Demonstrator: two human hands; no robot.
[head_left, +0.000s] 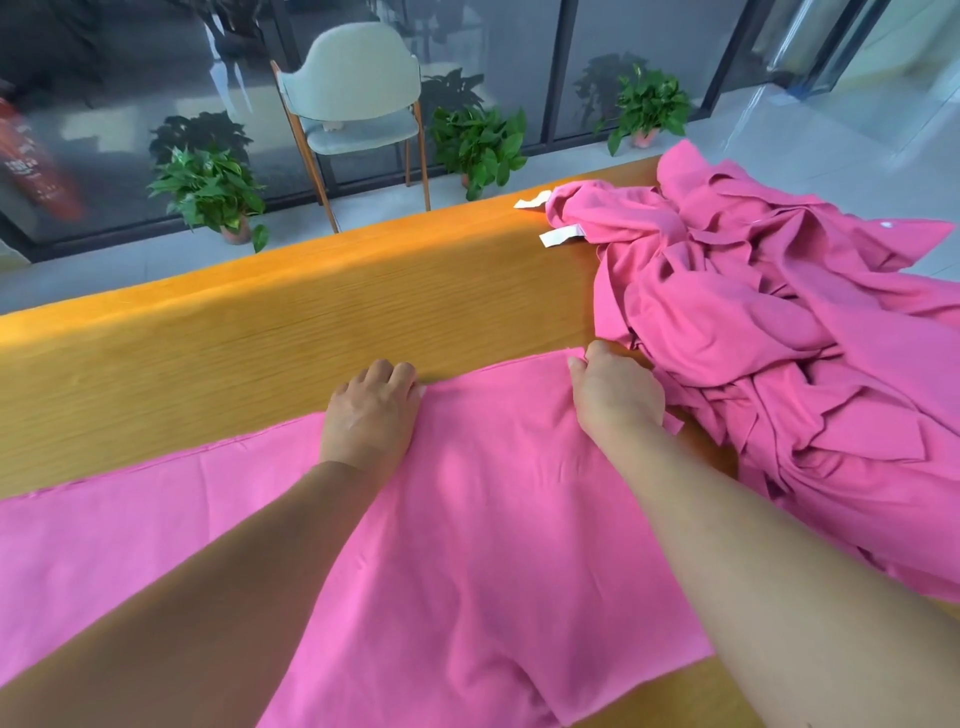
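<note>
A flat pink cloth (483, 519) lies spread on the wooden table (260, 338), reaching from the left edge of view to the near right. My left hand (371, 410) lies on its far edge, fingers curled over the hem. My right hand (613, 389) grips the cloth's far right corner, thumb and fingers curled round the fabric. Both forearms stretch across the cloth.
A crumpled heap of pink garments (779, 338) with white tags (558, 236) fills the table's right side, touching my right hand. Beyond the table's far edge stand a pale chair (358, 98) and several potted plants (213, 192) against a glass wall.
</note>
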